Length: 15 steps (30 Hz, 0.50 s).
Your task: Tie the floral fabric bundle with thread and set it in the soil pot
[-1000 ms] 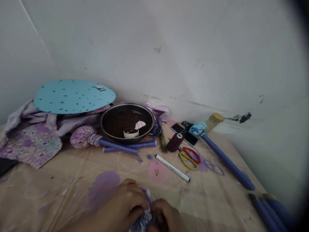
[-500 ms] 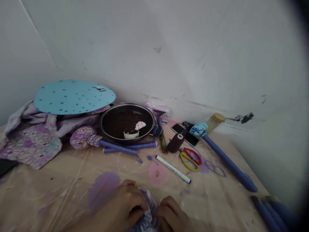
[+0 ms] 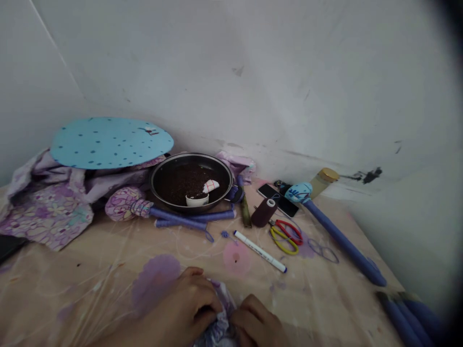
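Observation:
At the bottom centre, a bunched piece of purple and white floral cloth point(image 3: 223, 315) lies between my two hands. My left hand point(image 3: 191, 306) is closed on its left side, thumb and fingers pinching the gathered folds. From the right, my right hand point(image 3: 258, 320) holds the same cloth with bent fingers. The two hands are close together, and the cloth's lower part runs out of the frame. Beyond them lie a white marker point(image 3: 259, 251) with blue ends and pliers point(image 3: 285, 236) with red and yellow handles.
A black pan point(image 3: 191, 208) of dark grains holds a small white cup point(image 3: 197, 200). Left are a blue dotted oval point(image 3: 112, 144) and floral fabric point(image 3: 54, 207). Right are a thread spool point(image 3: 264, 213), a phone point(image 3: 289, 208) and a blue wrapped stick point(image 3: 343, 241) near the wall.
My right hand has shifted slightly left, nearer my left hand. Both hands keep hold of the cloth.

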Tool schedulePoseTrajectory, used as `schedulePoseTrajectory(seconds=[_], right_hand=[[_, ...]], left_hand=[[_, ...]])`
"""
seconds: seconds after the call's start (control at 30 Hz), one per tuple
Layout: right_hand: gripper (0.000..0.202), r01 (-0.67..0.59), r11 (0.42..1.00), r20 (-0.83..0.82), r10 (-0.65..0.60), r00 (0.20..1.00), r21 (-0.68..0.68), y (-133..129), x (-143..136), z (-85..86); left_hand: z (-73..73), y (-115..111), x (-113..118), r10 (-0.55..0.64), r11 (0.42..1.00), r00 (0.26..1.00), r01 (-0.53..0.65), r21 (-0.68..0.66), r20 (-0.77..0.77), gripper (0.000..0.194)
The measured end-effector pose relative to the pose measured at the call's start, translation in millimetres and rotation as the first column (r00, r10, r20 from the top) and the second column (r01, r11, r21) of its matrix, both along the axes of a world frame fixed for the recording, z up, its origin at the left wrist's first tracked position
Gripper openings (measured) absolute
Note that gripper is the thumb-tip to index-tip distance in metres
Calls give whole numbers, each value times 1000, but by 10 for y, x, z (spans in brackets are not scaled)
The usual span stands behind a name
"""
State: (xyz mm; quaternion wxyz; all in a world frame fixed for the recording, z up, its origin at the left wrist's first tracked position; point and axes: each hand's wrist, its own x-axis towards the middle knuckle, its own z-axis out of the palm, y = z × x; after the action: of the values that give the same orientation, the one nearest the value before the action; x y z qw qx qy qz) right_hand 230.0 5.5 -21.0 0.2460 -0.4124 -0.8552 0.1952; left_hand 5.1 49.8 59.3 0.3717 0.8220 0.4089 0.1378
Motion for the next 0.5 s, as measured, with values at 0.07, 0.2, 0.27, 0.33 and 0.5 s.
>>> schedulePoseTrajectory(seconds=[0.07,0.2,0.27,0.33,0.5], right_hand=[[22,-17,1000,29,16,999,17,5,-19,9],[27,-10,999,-29,12,1000,45,7,-86,54],[29,-2,998,-55,6,998,68,5,-114,76],[32,6,996,-57,-1,998,89,3,-131,91],[26,56,995,-85,-49,995,83,-16,-168,116]], left_hand=[[0,-10,0,0,1000,1000,0,-6,15,26],[-31,-20,1,14,1000,999,-14,-9,45,27],[-47,-22,6,31,1000,998,-30,-8,57,26],[-52,-24,14,49,999,997,-48,-20,61,25],[-38,-35,36,57,998,997,-57,-6,58,24]])
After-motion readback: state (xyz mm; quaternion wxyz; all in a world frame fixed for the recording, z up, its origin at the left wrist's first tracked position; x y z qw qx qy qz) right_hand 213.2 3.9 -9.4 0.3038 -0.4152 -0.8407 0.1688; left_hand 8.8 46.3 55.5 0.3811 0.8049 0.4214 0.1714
